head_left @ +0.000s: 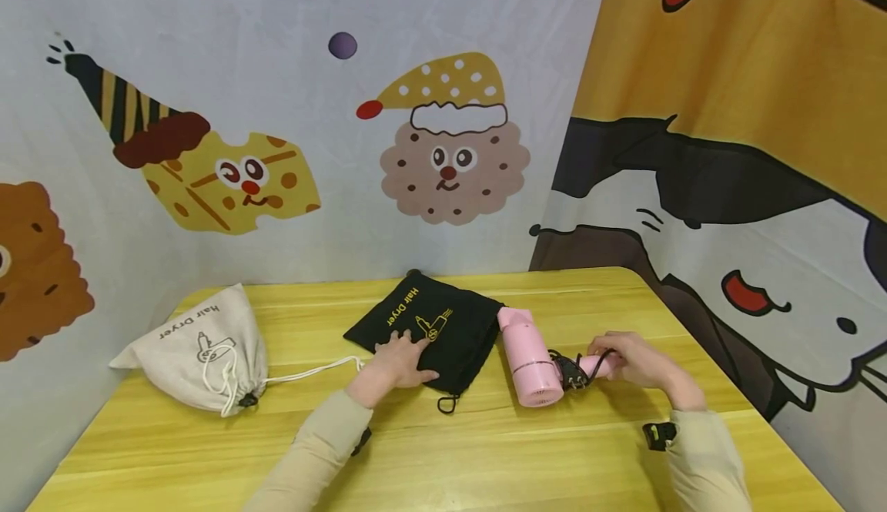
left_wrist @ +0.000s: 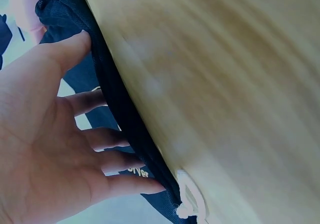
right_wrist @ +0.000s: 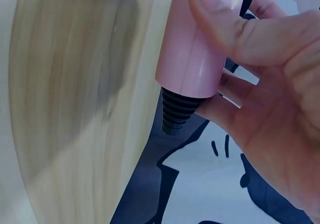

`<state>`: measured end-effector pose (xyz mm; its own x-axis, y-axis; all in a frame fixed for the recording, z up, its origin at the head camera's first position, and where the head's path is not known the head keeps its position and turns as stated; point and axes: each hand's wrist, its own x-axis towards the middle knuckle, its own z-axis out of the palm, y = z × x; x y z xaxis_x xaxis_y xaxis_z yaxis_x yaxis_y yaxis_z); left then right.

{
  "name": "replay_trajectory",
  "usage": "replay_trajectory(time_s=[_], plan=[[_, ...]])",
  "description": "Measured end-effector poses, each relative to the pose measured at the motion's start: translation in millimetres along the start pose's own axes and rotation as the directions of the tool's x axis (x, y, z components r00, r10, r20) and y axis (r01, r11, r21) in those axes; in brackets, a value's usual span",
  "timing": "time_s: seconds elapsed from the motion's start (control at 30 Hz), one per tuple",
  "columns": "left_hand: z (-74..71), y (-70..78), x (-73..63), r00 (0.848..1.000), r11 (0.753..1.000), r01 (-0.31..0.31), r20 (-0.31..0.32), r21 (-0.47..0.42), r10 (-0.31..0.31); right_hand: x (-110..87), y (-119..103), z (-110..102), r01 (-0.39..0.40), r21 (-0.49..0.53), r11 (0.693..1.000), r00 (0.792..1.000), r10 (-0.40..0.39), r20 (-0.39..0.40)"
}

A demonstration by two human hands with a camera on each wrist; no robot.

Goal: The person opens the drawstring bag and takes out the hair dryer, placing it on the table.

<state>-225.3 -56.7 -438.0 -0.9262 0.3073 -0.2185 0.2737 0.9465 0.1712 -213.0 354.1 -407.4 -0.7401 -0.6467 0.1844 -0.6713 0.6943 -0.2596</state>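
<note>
A black drawstring bag (head_left: 460,316) printed "Hair Dryer" in yellow lies flat at the middle of the table. My left hand (head_left: 396,362) rests on its near left part with the fingers spread; in the left wrist view the fingertips (left_wrist: 134,160) touch the dark cloth. To the right of the bag lies a pink hair dryer (head_left: 530,358), its nozzle end at the bag's edge. A black cord with a plug (head_left: 574,373) is wrapped at its handle. My right hand (head_left: 637,358) grips the handle end (right_wrist: 200,49), thumb on one side and fingers on the other.
A beige drawstring bag (head_left: 201,350), also printed "Hair Dryer", sits at the left with its white cord (head_left: 315,373) trailing toward my left hand. The wooden table (head_left: 485,466) meets a cartoon-printed curtain (head_left: 333,242) behind and at both sides.
</note>
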Motion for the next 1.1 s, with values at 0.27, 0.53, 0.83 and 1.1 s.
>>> replay_trajectory(time_s=[0.27,0.53,0.83,1.1], plan=[[-0.7,-2.1,-3.0,1.0,1.0,-0.017,0.006,0.001,0.017,-9.3,6.0,-7.1,-0.11,0.011,0.994,0.994,0.11,0.012],[-1.6,-2.5,-6.0,0.999,0.999,-0.032,-0.01,0.024,0.032,-16.2,13.3,-8.2,-0.239,-0.042,0.97,0.971,0.239,0.012],[-1.0,-3.2,-8.1,0.996,0.996,-0.09,0.007,0.005,0.09,-9.1,15.8,-2.4,-0.413,-0.082,0.907,0.91,0.41,-0.057],[0.8,2.7,-8.5,0.981,0.982,-0.19,0.047,0.003,0.19,2.8,17.7,-2.7,-0.583,-0.089,0.807,0.812,0.58,-0.063]])
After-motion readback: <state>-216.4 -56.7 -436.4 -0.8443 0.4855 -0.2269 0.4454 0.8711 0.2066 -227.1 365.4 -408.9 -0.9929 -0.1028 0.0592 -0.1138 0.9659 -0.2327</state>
